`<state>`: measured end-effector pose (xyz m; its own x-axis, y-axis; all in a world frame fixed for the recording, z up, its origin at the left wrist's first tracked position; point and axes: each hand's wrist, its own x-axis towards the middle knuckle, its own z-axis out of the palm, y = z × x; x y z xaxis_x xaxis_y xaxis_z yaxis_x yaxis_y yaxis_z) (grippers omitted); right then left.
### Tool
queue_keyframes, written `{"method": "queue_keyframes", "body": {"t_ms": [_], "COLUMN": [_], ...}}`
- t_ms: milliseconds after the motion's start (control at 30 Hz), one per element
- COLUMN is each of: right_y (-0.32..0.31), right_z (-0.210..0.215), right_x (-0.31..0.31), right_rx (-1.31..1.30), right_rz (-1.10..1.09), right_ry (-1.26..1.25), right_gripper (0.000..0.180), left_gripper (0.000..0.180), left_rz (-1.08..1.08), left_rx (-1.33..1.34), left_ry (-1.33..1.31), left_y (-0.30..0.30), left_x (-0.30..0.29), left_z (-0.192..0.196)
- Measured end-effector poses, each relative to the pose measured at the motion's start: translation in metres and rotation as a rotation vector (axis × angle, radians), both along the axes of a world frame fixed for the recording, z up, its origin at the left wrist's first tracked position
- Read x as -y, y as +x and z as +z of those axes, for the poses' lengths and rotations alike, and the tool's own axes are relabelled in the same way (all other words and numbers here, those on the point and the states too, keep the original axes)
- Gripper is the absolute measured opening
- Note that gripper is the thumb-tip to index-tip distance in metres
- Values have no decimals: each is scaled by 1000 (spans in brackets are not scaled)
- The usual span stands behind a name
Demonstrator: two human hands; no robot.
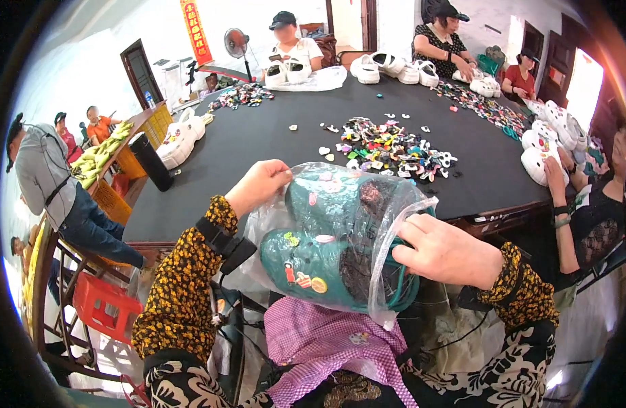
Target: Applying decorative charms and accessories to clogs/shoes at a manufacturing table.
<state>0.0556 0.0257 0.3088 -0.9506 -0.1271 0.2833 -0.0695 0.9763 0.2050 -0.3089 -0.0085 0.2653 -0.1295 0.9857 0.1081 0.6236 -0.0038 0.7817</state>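
A clear plastic bag (382, 268) is held up in front of me at the table's near edge. Inside it lies a pair of teal clogs (292, 262), one above the other, with small colourful charms on their tops. My left hand (262, 187) is closed, pinching the bag's upper left corner between thumb and fingers. At the bag's right end, my right hand (449, 250) is closed on the edge of its opening, fingers curled by the clogs' heel straps. Some of the fingertips are hidden behind the film.
A loose pile of colourful shoe charms (394, 146) lies on the dark table (258, 143). White clogs (180, 143) and a black cylinder (150, 161) stand at left. Several people sit round the table; a co-worker's hand (554, 173) touches white clogs at right. A red stool (106, 306) stands lower left.
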Motion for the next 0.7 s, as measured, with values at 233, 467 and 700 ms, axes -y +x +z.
{"method": "queue_keyframes", "body": {"t_ms": [233,467,700], "right_y": [13,4,-31], "right_z": [3,13,3], "right_x": [5,6,-41], "right_rx": [-22,-59,-292], "right_rz": [-64,-80,-15], "right_ry": [91,57,-225], "right_gripper": [11,14,24], "left_gripper": [23,25,32], "left_rz": [174,222,238], "left_rx": [-143,-107,-168], "left_ry": [185,217,152], "left_y": [-11,-48,-63], "left_x": [17,19,45], "left_z": [0,-6,-26]}}
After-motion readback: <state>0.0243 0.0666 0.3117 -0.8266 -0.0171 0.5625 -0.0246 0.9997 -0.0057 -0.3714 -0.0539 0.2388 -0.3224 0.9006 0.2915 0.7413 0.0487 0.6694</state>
